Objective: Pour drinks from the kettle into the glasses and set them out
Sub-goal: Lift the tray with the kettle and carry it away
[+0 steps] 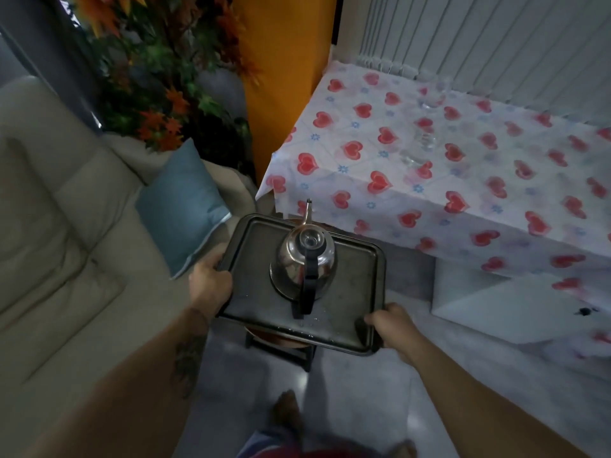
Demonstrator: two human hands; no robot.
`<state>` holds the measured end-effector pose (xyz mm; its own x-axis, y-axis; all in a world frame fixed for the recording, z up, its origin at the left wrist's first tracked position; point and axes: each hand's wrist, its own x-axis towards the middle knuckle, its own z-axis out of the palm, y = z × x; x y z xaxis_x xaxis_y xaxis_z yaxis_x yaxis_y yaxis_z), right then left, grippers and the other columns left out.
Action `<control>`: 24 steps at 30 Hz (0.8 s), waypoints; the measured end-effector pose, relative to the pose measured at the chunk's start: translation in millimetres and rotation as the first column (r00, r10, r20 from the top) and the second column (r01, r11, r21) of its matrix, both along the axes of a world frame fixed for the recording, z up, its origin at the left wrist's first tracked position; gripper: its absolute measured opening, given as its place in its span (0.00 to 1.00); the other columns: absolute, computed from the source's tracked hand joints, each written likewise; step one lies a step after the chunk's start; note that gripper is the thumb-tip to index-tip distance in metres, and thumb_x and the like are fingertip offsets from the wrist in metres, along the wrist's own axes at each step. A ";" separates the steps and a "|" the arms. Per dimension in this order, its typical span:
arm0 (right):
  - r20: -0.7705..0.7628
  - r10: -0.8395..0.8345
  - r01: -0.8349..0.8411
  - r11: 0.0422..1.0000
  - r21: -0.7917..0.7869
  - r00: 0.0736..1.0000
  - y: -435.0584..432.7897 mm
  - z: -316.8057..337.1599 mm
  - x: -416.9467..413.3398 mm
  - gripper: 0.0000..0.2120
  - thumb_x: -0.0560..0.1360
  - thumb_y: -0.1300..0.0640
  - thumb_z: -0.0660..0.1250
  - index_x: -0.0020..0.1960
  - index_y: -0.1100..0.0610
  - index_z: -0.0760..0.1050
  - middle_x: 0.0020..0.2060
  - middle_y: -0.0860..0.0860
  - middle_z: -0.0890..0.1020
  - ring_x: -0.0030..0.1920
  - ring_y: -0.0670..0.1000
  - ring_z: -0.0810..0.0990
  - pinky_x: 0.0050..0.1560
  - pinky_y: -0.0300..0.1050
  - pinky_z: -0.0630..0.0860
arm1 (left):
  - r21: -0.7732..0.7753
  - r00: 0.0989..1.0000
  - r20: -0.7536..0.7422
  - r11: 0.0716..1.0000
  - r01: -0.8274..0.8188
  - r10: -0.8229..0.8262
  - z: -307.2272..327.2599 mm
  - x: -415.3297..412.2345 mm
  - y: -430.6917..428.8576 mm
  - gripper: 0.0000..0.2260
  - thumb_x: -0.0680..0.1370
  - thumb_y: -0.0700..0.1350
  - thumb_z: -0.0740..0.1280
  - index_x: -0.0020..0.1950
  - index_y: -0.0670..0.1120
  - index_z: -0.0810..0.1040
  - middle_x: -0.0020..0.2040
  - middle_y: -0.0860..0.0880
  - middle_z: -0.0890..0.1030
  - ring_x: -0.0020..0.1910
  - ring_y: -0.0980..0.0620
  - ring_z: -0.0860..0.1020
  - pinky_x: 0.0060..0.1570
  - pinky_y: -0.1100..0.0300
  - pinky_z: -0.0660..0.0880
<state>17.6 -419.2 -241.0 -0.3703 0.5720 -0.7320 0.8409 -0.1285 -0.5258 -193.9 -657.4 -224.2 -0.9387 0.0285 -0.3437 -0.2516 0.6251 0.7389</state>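
Observation:
A shiny steel kettle (302, 264) with a black handle and a thin spout stands upright on a dark rectangular tray (357, 279). My left hand (210, 279) grips the tray's left edge and my right hand (391, 323) grips its near right corner. The tray is over a small dark stool (281, 347). Clear glasses stand on the heart-patterned tablecloth (496, 209): one far back (433, 99), one in the middle (425, 138), one nearer (411, 158). They are blurred and I cannot tell whether they hold liquid.
A beige sofa (66, 242) with a blue cushion (183, 206) is on the left. A plant with orange leaves (158, 77) and an orange pillar (281, 77) stand behind. White blinds (479, 38) back the table. My feet (287, 411) are on the pale floor.

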 end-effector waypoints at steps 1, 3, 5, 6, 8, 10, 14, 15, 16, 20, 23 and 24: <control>0.008 -0.008 0.008 1.000 -0.008 1.000 -2.9 -3.0 -2.8 0.17 0.71 0.59 0.67 0.59 0.61 0.74 0.52 0.58 0.81 0.50 0.58 0.81 0.53 0.56 0.82 | -0.005 1.000 0.006 1.000 -0.004 0.004 -3.1 -2.9 -1.6 0.25 0.71 0.32 0.61 0.65 0.49 0.78 0.63 0.44 0.79 0.64 0.41 0.74 0.62 0.63 0.66; 0.026 -0.014 0.014 1.000 -0.013 1.000 -7.1 -9.7 -9.5 0.19 0.71 0.59 0.67 0.61 0.61 0.73 0.53 0.58 0.81 0.51 0.57 0.81 0.52 0.54 0.82 | -0.027 1.000 0.020 1.000 -0.004 0.004 -9.4 -10.4 -3.4 0.24 0.71 0.32 0.61 0.65 0.48 0.79 0.63 0.42 0.79 0.63 0.39 0.75 0.64 0.60 0.67; 0.043 -0.010 0.011 1.000 -0.022 0.999 -9.7 -12.2 -10.8 0.20 0.69 0.60 0.66 0.61 0.61 0.73 0.52 0.58 0.81 0.50 0.57 0.81 0.51 0.54 0.83 | -0.042 1.000 0.024 0.999 0.004 -0.003 -9.5 -13.4 -2.6 0.25 0.71 0.31 0.60 0.64 0.48 0.79 0.62 0.40 0.79 0.62 0.38 0.75 0.64 0.58 0.68; 0.045 -0.006 0.007 1.000 -0.026 0.999 -10.5 -12.0 -10.8 0.20 0.69 0.60 0.66 0.61 0.61 0.73 0.52 0.57 0.81 0.50 0.57 0.81 0.51 0.54 0.83 | -0.047 1.000 0.025 0.999 0.004 -0.003 -8.8 -15.1 -1.8 0.25 0.71 0.32 0.60 0.64 0.48 0.79 0.62 0.40 0.79 0.61 0.37 0.75 0.63 0.58 0.68; 0.055 0.018 -0.016 1.000 -0.023 0.998 -11.8 -14.8 -13.2 0.21 0.68 0.60 0.64 0.61 0.61 0.73 0.52 0.57 0.81 0.50 0.57 0.81 0.52 0.55 0.83 | -0.048 0.999 0.054 0.999 0.001 0.001 -13.1 -21.3 -2.0 0.25 0.70 0.32 0.60 0.65 0.48 0.78 0.64 0.40 0.78 0.62 0.37 0.75 0.64 0.56 0.69; 0.060 0.031 -0.030 0.999 -0.017 0.998 -11.5 -18.5 -14.8 0.23 0.66 0.60 0.63 0.61 0.60 0.74 0.52 0.57 0.81 0.51 0.57 0.82 0.53 0.57 0.83 | -0.044 0.996 0.082 0.999 0.029 -0.025 -18.8 -26.4 -2.4 0.26 0.70 0.33 0.60 0.65 0.48 0.78 0.65 0.40 0.77 0.61 0.37 0.76 0.64 0.53 0.72; 0.080 0.081 -0.081 0.997 -0.006 0.993 -6.4 -18.6 -19.1 0.21 0.68 0.61 0.64 0.61 0.60 0.73 0.53 0.57 0.80 0.52 0.56 0.81 0.55 0.58 0.82 | -0.086 0.990 0.096 0.990 0.110 -0.102 -24.5 -30.6 -3.7 0.28 0.67 0.36 0.59 0.66 0.52 0.76 0.59 0.42 0.81 0.57 0.39 0.78 0.60 0.47 0.76; 0.096 0.102 -0.102 0.995 -0.008 0.990 -5.5 -18.0 -19.7 0.20 0.70 0.61 0.65 0.61 0.60 0.73 0.54 0.57 0.80 0.52 0.56 0.81 0.55 0.58 0.82 | -0.100 0.988 0.091 0.986 0.131 -0.122 -25.5 -31.6 -3.7 0.29 0.66 0.37 0.60 0.66 0.53 0.75 0.58 0.43 0.81 0.56 0.39 0.78 0.60 0.47 0.76; 0.108 0.125 -0.126 0.992 -0.005 0.986 -4.0 -16.6 -20.0 0.19 0.71 0.62 0.65 0.62 0.60 0.72 0.54 0.57 0.80 0.53 0.56 0.80 0.55 0.57 0.82 | -0.114 0.985 0.101 0.981 0.154 -0.143 -25.4 -32.5 -4.7 0.29 0.66 0.37 0.60 0.67 0.53 0.74 0.58 0.43 0.81 0.56 0.39 0.78 0.59 0.47 0.76; 0.144 0.241 -0.244 0.970 -0.001 0.960 3.2 -7.2 -19.0 0.18 0.74 0.62 0.63 0.63 0.61 0.72 0.54 0.56 0.79 0.53 0.55 0.80 0.57 0.54 0.81 | -0.188 0.973 0.069 0.955 0.231 -0.222 -23.1 -33.3 -3.8 0.25 0.63 0.42 0.60 0.60 0.47 0.78 0.54 0.41 0.81 0.53 0.38 0.79 0.55 0.47 0.78; 0.166 0.332 -0.348 0.934 0.076 0.928 15.1 6.0 -16.6 0.27 0.75 0.60 0.64 0.74 0.62 0.64 0.59 0.56 0.76 0.59 0.56 0.76 0.56 0.43 0.73 | -0.242 0.966 0.012 0.937 0.252 -0.256 -12.6 -31.8 0.0 0.19 0.66 0.42 0.62 0.55 0.43 0.79 0.56 0.40 0.77 0.54 0.37 0.76 0.55 0.49 0.76; 0.156 0.356 -0.375 0.920 0.115 0.921 22.6 17.5 -14.7 0.31 0.75 0.59 0.64 0.77 0.62 0.60 0.66 0.58 0.75 0.63 0.57 0.75 0.57 0.43 0.71 | -0.250 0.966 -0.004 0.936 0.248 -0.257 3.5 -31.1 5.6 0.15 0.67 0.41 0.62 0.52 0.42 0.79 0.55 0.39 0.77 0.54 0.36 0.76 0.53 0.50 0.75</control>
